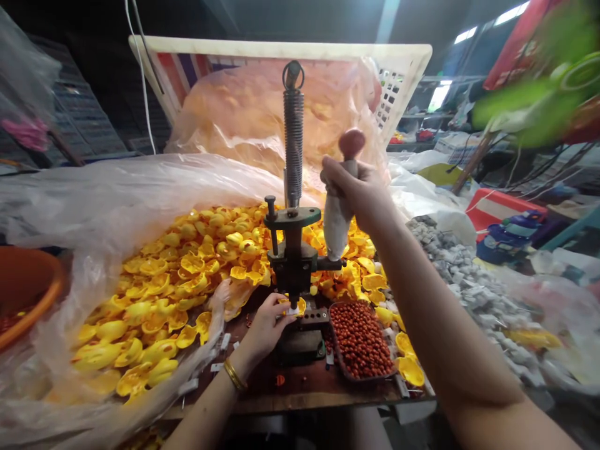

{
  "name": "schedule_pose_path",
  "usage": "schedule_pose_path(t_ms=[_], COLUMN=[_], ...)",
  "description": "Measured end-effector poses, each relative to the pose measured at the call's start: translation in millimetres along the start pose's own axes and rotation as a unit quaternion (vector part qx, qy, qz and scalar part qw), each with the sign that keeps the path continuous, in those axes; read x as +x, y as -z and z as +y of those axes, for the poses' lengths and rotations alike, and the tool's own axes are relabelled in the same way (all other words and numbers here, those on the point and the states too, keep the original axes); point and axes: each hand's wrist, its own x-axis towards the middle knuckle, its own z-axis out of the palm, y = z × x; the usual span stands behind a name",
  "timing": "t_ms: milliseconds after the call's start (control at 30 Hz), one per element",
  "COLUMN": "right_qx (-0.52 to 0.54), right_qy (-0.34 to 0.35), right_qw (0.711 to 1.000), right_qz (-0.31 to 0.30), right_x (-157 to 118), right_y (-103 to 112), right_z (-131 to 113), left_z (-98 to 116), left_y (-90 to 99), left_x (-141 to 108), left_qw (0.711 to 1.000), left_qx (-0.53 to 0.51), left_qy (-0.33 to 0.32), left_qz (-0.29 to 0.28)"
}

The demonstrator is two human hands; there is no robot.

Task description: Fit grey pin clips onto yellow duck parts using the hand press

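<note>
My right hand (354,184) is wrapped round the wrapped lever handle (336,225), just below its red-brown knob. The lever belongs to a hand press (293,256) with a tall coil spring on top. At the foot of the press, my left hand (268,328) pinches a small yellow plastic shell (300,306) under the ram. A white piece shows inside that shell, beneath the ram's tip. To the right of the press base stands a tray of small red-brown beads (360,340).
Yellow plastic shells (150,300) lie heaped on clear sheeting behind and left of the press. Small grey-white parts (469,300) are piled on the right. A white crate (403,81) leans at the back; an orange basin (32,275) stands left. A blurred green fan (539,100) hangs upper right.
</note>
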Motion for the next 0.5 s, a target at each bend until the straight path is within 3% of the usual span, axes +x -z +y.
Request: schedule_pose_path(t_ms=[100,200,267,400,467,500], right_qx=[-0.015,0.009,0.034,0.126,0.134,0.117], right_qy=[0.128,0.188,0.138,-0.063,-0.152,-0.191], right_qw=[0.989,0.977,0.987,0.989,0.979,0.975], right_qz=[0.067,0.101,0.081,0.041,0.017,-0.017], right_x=[-60,-71,-40,36,45,41], right_y=[3,1,-5,-18,-14,-8], right_z=[-20,-17,-4,45,71,82], left_z=[-3,-9,-12,-8,-3,-1], left_y=[0.3,-1.4,-6.8,-13.7,4.3,22.3], left_x=[-1,1,6,10,-5,-19], left_qw=[0.999,0.994,0.988,0.977,0.973,0.972], left_qx=[-0.029,-0.082,-0.103,-0.141,-0.147,-0.137], left_qy=[0.02,0.076,0.112,0.157,0.174,0.182], left_qz=[0.002,0.016,0.025,0.027,0.037,0.051])
